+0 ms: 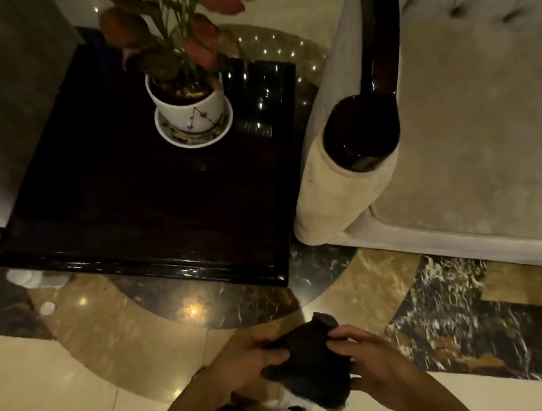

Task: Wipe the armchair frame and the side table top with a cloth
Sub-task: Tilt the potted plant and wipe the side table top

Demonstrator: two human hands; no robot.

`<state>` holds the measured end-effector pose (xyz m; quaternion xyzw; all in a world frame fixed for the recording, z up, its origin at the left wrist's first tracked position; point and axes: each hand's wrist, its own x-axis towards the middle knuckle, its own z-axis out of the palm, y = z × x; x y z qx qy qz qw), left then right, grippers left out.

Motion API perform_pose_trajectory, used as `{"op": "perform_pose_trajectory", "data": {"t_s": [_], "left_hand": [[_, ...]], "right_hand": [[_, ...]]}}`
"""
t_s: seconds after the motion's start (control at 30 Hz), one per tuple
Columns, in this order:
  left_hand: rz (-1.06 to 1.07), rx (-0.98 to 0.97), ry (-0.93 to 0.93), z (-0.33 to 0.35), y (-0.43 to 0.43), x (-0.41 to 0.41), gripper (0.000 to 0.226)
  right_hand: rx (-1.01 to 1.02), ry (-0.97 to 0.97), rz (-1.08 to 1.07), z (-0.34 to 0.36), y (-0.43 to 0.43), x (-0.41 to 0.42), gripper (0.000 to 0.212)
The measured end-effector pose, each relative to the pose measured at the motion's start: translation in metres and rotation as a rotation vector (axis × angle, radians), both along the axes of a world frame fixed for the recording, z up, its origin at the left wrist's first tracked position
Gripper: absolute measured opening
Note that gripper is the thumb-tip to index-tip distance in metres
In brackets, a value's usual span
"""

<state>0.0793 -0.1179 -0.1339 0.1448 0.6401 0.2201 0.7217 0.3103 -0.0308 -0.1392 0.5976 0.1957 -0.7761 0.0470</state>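
A dark cloth (307, 358) hangs bunched between both hands at the bottom centre, above the floor. My left hand (246, 363) grips its left edge and my right hand (371, 358) grips its right edge. Ahead stands the dark glossy side table (149, 201), square, with a raised rim. To its right is the beige armchair (476, 137); its dark polished wooden arm frame (367, 128) runs along the armrest and ends in a rounded knob. Both hands are well short of the table and the chair.
A white potted plant (191, 111) on a saucer stands at the back middle of the table top, its reddish leaves spreading above. Another upholstered seat (1, 99) is at the far left. The marble floor (80, 376) is glossy. Small white items (29, 277) lie under the table's left corner.
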Motion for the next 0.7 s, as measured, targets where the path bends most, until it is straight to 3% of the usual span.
{"op": "perform_pose_trajectory", "data": {"t_s": [0.07,0.13,0.2,0.33,0.43,0.53,0.7], "left_hand": [[-0.145,0.260,0.229,0.016,0.009,-0.016,0.022],[-0.198,0.477,0.338,0.031,0.017,-0.033,0.013],[-0.088,0.535,0.301,0.041,0.023,-0.048,0.003],[0.202,0.489,0.236,0.041,0.032,-0.067,0.003],[0.409,0.315,0.118,0.028,0.043,-0.083,0.009],[0.286,0.215,0.242,0.005,0.060,-0.110,0.019],[0.128,0.255,0.395,-0.029,0.100,-0.150,0.020]], "right_hand": [[0.019,0.113,-0.056,0.007,0.011,0.000,0.068],[0.003,0.211,-0.086,0.018,0.022,-0.012,0.087],[-0.016,0.330,-0.071,0.029,0.030,-0.029,0.082],[-0.011,0.388,-0.116,0.036,0.037,-0.066,0.042],[0.030,0.326,-0.223,0.028,0.036,-0.094,0.044],[0.054,0.236,-0.312,0.012,0.037,-0.119,0.045],[0.062,0.111,-0.391,-0.014,0.037,-0.156,0.036]]}}
